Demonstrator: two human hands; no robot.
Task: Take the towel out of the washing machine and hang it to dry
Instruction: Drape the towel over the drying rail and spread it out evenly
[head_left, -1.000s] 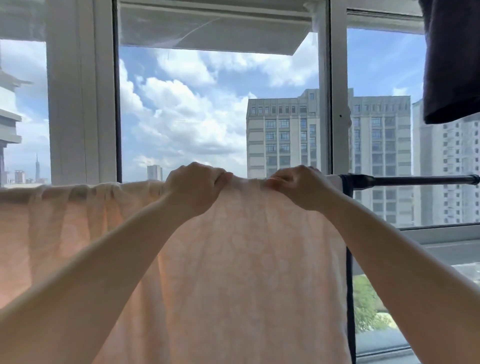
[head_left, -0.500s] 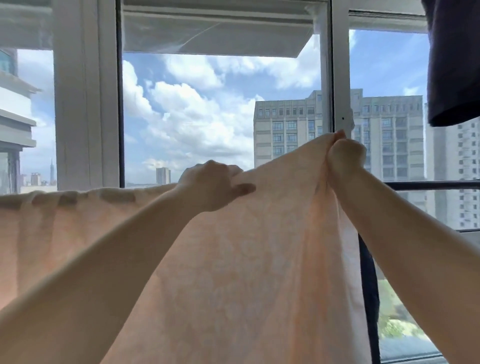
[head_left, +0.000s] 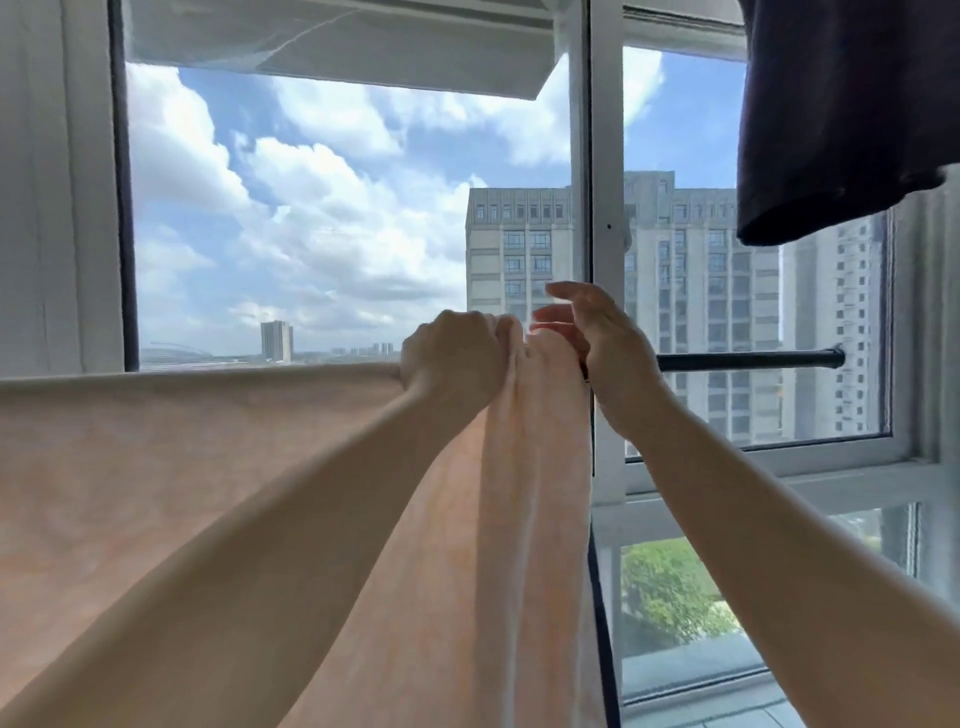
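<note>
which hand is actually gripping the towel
The left hand: its fingers curl round the bunched peach towel at the rod. The right hand is open beside it.

A white-framed window (head_left: 607, 156) fills the view, with blue sky and white clouds (head_left: 311, 208) behind the glass. A tall grey apartment building (head_left: 519, 249) stands outside, right of centre. A dark garment (head_left: 841, 114) hangs at the upper right. Green treetops (head_left: 670, 597) show through the lower right pane. A distant tower (head_left: 276, 340) sits on the horizon.
</note>
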